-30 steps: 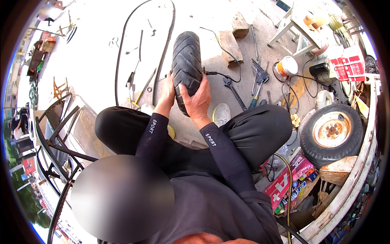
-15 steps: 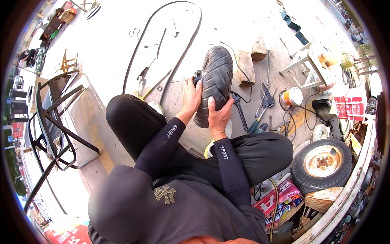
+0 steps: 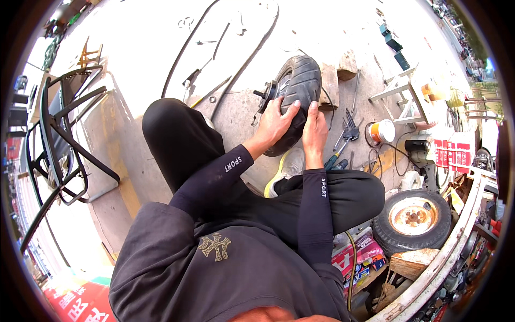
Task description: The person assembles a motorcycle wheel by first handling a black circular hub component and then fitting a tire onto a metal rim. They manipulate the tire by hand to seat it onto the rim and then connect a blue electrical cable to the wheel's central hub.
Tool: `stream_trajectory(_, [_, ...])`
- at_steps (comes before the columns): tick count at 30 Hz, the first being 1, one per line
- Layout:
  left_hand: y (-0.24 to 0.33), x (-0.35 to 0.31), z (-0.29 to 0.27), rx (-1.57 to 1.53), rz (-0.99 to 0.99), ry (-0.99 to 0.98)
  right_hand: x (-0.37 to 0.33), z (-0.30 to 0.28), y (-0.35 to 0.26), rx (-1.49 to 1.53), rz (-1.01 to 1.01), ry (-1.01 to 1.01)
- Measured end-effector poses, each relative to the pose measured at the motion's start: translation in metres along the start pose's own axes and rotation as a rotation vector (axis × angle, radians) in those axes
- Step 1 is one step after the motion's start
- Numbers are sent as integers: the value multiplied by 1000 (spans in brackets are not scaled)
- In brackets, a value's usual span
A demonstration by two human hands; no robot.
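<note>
Between my knees stands a small scooter wheel with a black treaded tyre [image 3: 301, 80], leaning so that its left side partly shows. A dark axle end [image 3: 264, 95] sticks out of its hub on that side. My left hand [image 3: 274, 122] grips the tyre from the left, with thumb and finger pressed on the tread. On the right side of the tread my right hand [image 3: 315, 131] is closed around the rubber, its thumb pointing up. The two thumbs lie close together. Part of the hub is hidden by the tyre and my left hand.
Wood blocks [image 3: 330, 88] lie behind the wheel. Pliers and screwdrivers [image 3: 348, 131], a white tub [image 3: 382, 130] and a stool [image 3: 405, 99] are at right. Nearer sits another wheel [image 3: 410, 220] with a rusty rim. A black metal frame [image 3: 70, 139] stands left.
The wheel has tilted and turned, bringing its left side and axle into view. My left hand has shifted from beside the hub onto the tread; my right hand has moved slightly right.
</note>
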State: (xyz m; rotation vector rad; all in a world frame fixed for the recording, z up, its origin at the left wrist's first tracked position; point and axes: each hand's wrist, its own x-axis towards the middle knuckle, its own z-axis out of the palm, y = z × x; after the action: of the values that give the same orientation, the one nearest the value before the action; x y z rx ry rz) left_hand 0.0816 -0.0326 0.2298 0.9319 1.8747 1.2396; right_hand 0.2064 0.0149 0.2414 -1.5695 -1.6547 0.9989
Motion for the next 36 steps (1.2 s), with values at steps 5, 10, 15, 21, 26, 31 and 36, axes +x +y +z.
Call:
stream_trajectory(5, [-6, -15, 3, 23, 29, -98, 54, 5, -48, -305, 131, -51])
stream_trajectory(10, [-15, -25, 3, 69, 97, -219, 58, -4, -28, -344, 78, 23])
stream_trajectory(15, [-10, -30, -2, 134, 57, -235, 46, 2, -24, -351, -12, 59])
stream_trajectory(21, [20, 12, -16, 42, 143, 2, 26, 9, -38, -361, 42, 161])
stream_trajectory(26, [55, 42, -37, 250, 142, -216, 34, 22, -39, -441, 20, 122])
stream_trajectory(31, [97, 52, -61, 349, 101, -463, 19, 26, -38, -478, -91, 55])
stream_trajectory(36, [65, 75, -44, 379, 36, -471, -7, 33, -39, -360, -112, 115])
